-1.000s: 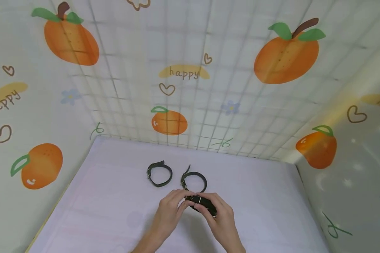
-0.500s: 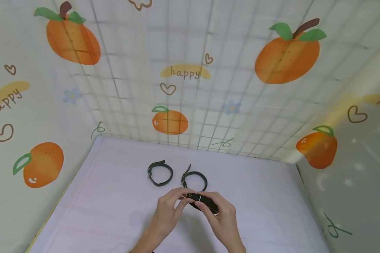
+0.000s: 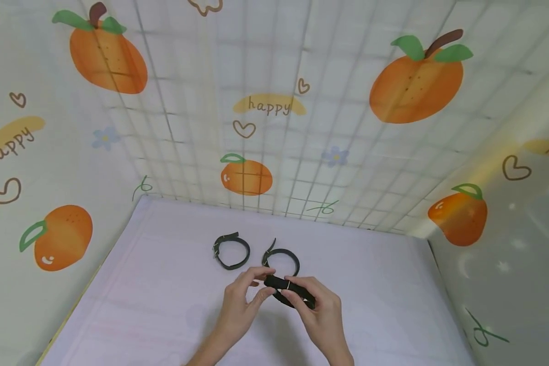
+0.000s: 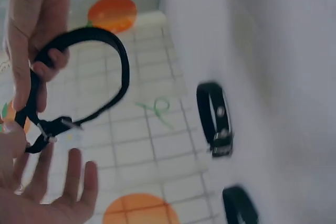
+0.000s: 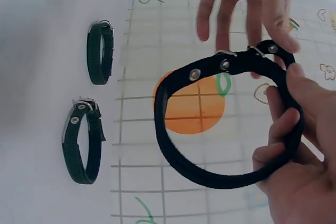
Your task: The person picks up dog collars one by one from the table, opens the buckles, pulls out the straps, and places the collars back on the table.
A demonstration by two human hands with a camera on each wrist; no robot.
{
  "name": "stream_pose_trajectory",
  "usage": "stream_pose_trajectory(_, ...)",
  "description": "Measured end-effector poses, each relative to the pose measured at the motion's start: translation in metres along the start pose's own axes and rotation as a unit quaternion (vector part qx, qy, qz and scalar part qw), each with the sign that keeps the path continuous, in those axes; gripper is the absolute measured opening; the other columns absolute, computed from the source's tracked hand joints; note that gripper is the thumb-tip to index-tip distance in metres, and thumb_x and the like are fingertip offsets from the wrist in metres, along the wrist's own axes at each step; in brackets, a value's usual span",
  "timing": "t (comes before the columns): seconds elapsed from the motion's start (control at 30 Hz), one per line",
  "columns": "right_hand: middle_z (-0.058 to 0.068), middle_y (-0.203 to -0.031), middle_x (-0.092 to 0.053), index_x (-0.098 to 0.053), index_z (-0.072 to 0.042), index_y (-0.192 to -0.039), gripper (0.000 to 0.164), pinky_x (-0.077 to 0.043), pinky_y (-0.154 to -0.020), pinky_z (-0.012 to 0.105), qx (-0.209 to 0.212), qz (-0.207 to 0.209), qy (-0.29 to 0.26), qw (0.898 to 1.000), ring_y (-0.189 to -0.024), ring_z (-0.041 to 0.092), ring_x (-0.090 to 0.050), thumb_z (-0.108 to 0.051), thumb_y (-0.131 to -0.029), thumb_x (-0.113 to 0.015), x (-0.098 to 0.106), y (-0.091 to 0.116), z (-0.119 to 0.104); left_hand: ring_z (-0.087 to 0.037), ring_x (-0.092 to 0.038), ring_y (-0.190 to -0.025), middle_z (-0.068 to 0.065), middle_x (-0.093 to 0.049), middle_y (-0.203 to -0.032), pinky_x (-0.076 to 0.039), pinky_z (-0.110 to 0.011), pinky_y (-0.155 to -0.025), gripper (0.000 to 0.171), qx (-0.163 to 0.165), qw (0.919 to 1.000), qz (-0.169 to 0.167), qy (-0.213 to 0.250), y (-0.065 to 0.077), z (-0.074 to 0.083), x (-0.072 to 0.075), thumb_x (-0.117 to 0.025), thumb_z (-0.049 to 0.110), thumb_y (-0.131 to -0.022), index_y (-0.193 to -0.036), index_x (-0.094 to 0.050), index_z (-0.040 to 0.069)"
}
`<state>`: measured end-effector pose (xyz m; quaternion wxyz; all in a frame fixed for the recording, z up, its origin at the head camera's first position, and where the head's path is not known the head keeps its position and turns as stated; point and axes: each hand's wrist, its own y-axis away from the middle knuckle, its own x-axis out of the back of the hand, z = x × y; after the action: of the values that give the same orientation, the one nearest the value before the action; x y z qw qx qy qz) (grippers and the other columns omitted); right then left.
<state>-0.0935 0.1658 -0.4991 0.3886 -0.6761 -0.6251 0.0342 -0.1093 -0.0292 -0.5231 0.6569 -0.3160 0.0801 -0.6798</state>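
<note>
A black pet collar [image 5: 220, 181], buckled into a loop with metal eyelets and a silver buckle [image 5: 255, 52], is in front of me above the table. My right hand [image 3: 319, 307] grips its band between thumb and curled fingers. Around the buckle end, my left hand [image 3: 240, 300] has its fingers spread, with the thumb tip [image 5: 287, 43] right at the strap's folded end. In the left wrist view those extended fingers [image 4: 76, 174] show beside the buckle. Just behind, a second black collar [image 3: 297, 262] stands on the table, partly covered by the held one in the head view.
Another black collar [image 3: 248, 249] lies to the left of the second one, also fastened in a loop. The white tabletop [image 3: 375, 290] ends at a wire grid behind a fruit-printed cloth [image 3: 274, 137], and cloth walls rise at both sides.
My left fingers have lifted and spread away from the strap end they were pinching. The strap end now shows farther to the left; my right hand stays in nearly the same place.
</note>
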Motion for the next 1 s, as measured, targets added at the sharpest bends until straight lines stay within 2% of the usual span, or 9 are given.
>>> stream_pose_trajectory(0.17, 0.006, -0.102, -0.08, -0.079, -0.015, -0.117, 0.032, -0.063, -0.071, 0.016, 0.013, -0.02, -0.012, 1.0, -0.088, 0.005, -0.078, -0.002, -0.088, -0.086, 0.003, 0.0, -0.002, -0.011, -0.072, -0.111, 0.009, -0.079, -0.12, -0.061, -0.029, -0.097, 0.036, -0.084, 0.9944, 0.004, -0.063, -0.003, 0.002, 0.005, -0.081, 0.022, -0.093, -0.129, -0.074, 0.026)
stream_pose_trajectory(0.27, 0.006, -0.102, -0.08, -0.079, -0.015, -0.116, 0.031, -0.063, -0.069, 0.016, 0.009, -0.025, -0.021, 0.999, -0.086, 0.004, -0.078, -0.002, -0.089, -0.085, 0.004, 0.0, -0.003, -0.01, -0.073, -0.104, 0.008, -0.081, -0.114, -0.062, -0.026, -0.092, 0.032, -0.088, 0.995, 0.012, -0.046, -0.004, 0.002, 0.004, -0.082, 0.019, -0.093, -0.123, -0.076, 0.024)
stream_pose_trajectory(0.4, 0.002, -0.103, -0.081, -0.079, -0.018, -0.115, 0.03, -0.063, -0.066, 0.018, -0.013, -0.024, -0.023, 0.999, -0.086, 0.002, -0.076, -0.005, -0.089, -0.086, 0.003, 0.001, -0.004, -0.01, -0.076, -0.099, 0.005, -0.083, -0.111, -0.063, -0.027, -0.084, 0.029, -0.051, 0.9982, 0.031, 0.008, -0.003, 0.002, -0.001, -0.082, 0.015, -0.092, -0.119, -0.077, 0.023)
stream_pose_trajectory(0.47, 0.0, -0.104, -0.08, -0.078, -0.02, -0.115, 0.03, -0.063, -0.067, 0.018, -0.026, -0.019, -0.023, 0.999, -0.088, 0.002, -0.076, -0.006, -0.089, -0.086, 0.003, 0.001, -0.005, -0.009, -0.078, -0.098, 0.004, -0.084, -0.111, -0.064, -0.027, -0.082, 0.026, -0.014, 0.9982, 0.041, 0.041, -0.003, 0.004, -0.003, -0.08, 0.013, -0.093, -0.117, -0.078, 0.023)
stream_pose_trajectory(0.6, 0.0, -0.104, -0.081, -0.078, -0.02, -0.114, 0.031, -0.064, -0.066, 0.02, -0.036, -0.008, -0.029, 0.999, -0.09, 0.002, -0.077, -0.005, -0.089, -0.086, 0.002, 0.002, -0.005, -0.008, -0.079, -0.094, -0.002, -0.083, -0.114, -0.065, -0.026, -0.08, 0.022, 0.067, 0.9885, 0.047, 0.127, -0.002, 0.007, -0.003, -0.075, 0.009, -0.098, -0.117, -0.078, 0.02)
stream_pose_trajectory(0.67, 0.001, -0.104, -0.081, -0.078, -0.02, -0.114, 0.031, -0.064, -0.066, 0.02, -0.039, -0.007, -0.033, 0.999, -0.09, 0.002, -0.077, -0.004, -0.089, -0.086, 0.002, 0.003, -0.005, -0.009, -0.078, -0.093, -0.004, -0.083, -0.113, -0.065, -0.027, -0.082, 0.022, 0.084, 0.9837, 0.042, 0.153, -0.002, 0.007, -0.003, -0.073, 0.007, -0.1, -0.118, -0.077, 0.019)
stream_pose_trajectory(0.77, 0.003, -0.103, -0.081, -0.078, -0.018, -0.114, 0.031, -0.064, -0.067, 0.02, -0.037, -0.011, -0.043, 0.998, -0.09, 0.001, -0.076, -0.002, -0.089, -0.086, 0.002, 0.003, -0.005, -0.009, -0.076, -0.095, -0.003, -0.082, -0.115, -0.063, -0.026, -0.084, 0.025, 0.059, 0.9885, 0.029, 0.136, 0.001, 0.007, -0.003, -0.074, 0.009, -0.1, -0.122, -0.077, 0.02)
stream_pose_trajectory(0.87, 0.005, -0.102, -0.08, -0.077, -0.015, -0.113, 0.028, -0.064, -0.068, 0.02, -0.039, -0.021, -0.065, 0.997, -0.089, 0.0, -0.076, 0.0, -0.09, -0.084, 0.002, 0.004, -0.005, -0.009, -0.072, -0.097, 0.0, -0.082, -0.117, -0.06, -0.027, -0.086, 0.032, 0.008, 0.9959, 0.028, 0.086, 0.003, 0.006, -0.004, -0.077, 0.011, -0.099, -0.129, -0.076, 0.022)
stream_pose_trajectory(1.0, 0.007, -0.1, -0.078, -0.075, -0.009, -0.111, 0.025, -0.064, -0.07, 0.021, -0.052, -0.023, -0.117, 0.991, -0.087, 0.0, -0.073, 0.006, -0.092, -0.08, 0.001, 0.005, -0.004, -0.011, -0.069, -0.103, 0.003, -0.08, -0.12, -0.06, -0.031, -0.089, 0.039, -0.037, 0.9987, 0.023, 0.025, 0.006, 0.004, -0.005, -0.079, 0.013, -0.096, -0.134, -0.073, 0.023)
